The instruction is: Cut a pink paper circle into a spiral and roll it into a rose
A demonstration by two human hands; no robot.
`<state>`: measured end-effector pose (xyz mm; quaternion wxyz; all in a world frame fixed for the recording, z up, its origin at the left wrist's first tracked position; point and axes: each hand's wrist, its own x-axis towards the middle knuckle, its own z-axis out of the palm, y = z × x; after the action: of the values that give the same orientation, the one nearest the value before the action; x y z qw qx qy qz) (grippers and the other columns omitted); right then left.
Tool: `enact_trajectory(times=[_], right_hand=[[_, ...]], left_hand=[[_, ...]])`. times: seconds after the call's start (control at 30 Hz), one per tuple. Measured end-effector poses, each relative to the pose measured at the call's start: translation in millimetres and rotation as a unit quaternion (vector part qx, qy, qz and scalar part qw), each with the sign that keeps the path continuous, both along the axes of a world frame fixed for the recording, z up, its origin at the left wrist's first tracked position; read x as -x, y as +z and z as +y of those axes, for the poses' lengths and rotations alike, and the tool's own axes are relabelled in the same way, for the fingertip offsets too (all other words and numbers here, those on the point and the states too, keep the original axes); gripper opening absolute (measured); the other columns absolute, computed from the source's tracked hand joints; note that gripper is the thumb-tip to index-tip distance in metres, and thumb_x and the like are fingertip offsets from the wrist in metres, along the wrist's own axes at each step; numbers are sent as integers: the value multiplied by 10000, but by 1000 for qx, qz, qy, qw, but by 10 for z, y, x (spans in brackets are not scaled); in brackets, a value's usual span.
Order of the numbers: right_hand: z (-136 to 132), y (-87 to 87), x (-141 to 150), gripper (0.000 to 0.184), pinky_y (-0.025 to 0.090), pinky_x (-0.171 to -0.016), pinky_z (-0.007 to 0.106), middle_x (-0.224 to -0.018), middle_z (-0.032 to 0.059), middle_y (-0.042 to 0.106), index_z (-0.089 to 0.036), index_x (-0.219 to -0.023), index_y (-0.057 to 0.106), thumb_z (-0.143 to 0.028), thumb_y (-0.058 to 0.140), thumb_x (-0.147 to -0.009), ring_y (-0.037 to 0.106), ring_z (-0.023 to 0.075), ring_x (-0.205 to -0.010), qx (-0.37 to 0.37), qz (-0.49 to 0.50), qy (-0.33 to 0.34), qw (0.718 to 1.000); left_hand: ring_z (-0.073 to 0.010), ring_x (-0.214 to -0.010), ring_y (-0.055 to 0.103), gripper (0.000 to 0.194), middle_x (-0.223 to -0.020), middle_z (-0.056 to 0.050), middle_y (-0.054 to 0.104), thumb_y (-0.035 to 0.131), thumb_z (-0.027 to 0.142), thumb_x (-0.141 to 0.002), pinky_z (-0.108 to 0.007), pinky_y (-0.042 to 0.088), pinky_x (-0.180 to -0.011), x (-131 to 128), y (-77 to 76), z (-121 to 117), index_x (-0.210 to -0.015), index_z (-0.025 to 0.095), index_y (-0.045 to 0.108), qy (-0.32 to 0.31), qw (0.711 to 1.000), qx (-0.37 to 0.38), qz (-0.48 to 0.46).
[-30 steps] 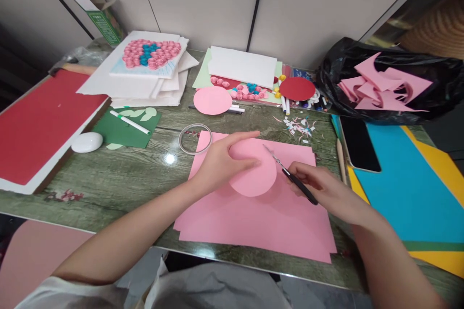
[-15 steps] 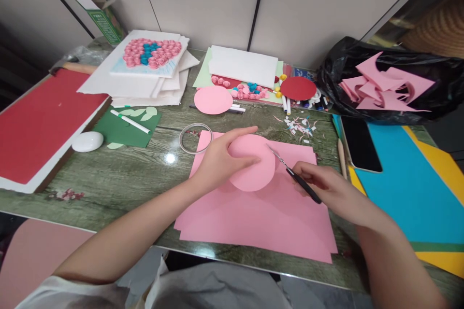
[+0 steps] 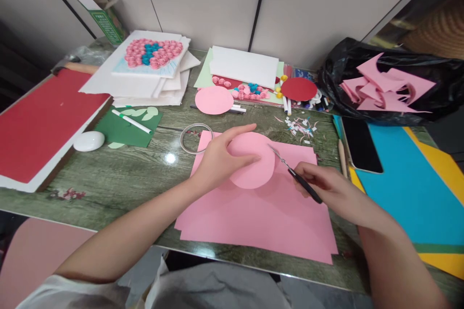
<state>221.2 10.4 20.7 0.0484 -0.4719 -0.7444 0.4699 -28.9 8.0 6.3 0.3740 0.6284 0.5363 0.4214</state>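
Between the thumb and fingers of my left hand (image 3: 222, 160) is a pink paper circle (image 3: 255, 174), held above the pink sheets (image 3: 253, 222) on the table. Scissors with black handles (image 3: 305, 186) are in my right hand (image 3: 322, 183); their blades touch the circle's upper right edge. A tape ring (image 3: 195, 138) lies by my left hand, partly over the corner of the sheets. Another pink circle (image 3: 213, 100) lies farther back, and a red circle (image 3: 299, 89) is to its right.
Pink offcuts (image 3: 391, 87) fill a black plastic bag (image 3: 329, 77) at the back right. A phone (image 3: 362, 145) rests on blue paper (image 3: 409, 178). To the left are a white mouse (image 3: 89, 141), a red board (image 3: 47, 125) and rolled paper roses (image 3: 154, 52) on white sheets.
The pink circle has shifted very slightly upward and turned a little in my left hand. The scissors stay at its right edge, almost unmoved.
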Motion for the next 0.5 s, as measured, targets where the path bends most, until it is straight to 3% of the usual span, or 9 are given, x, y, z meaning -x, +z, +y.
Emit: enact_trajectory(times=[0.37,0.5], right_hand=[[-9,-12,-8,176,277,-541,252,-646,-41,452,-213,-687,416,-178,389,-858,403,116,-605,15,1,-5,1000],[-19,3,52,189,276,-536,252,-629,-39,439,-212,-680,416,-234,402,-867,397,117,-594,20,21,-14,999]], left_hand=[[-200,-1185,515,538,-1264,-13,585,702,226,-683,-338,412,-1012,9,7,7,-1200,244,553,12,1000,-7,1],[-204,-1170,526,529,-1253,-22,592,704,224,-682,-351,413,-1011,-3,-8,-1,-1191,236,558,6,1000,-4,2]])
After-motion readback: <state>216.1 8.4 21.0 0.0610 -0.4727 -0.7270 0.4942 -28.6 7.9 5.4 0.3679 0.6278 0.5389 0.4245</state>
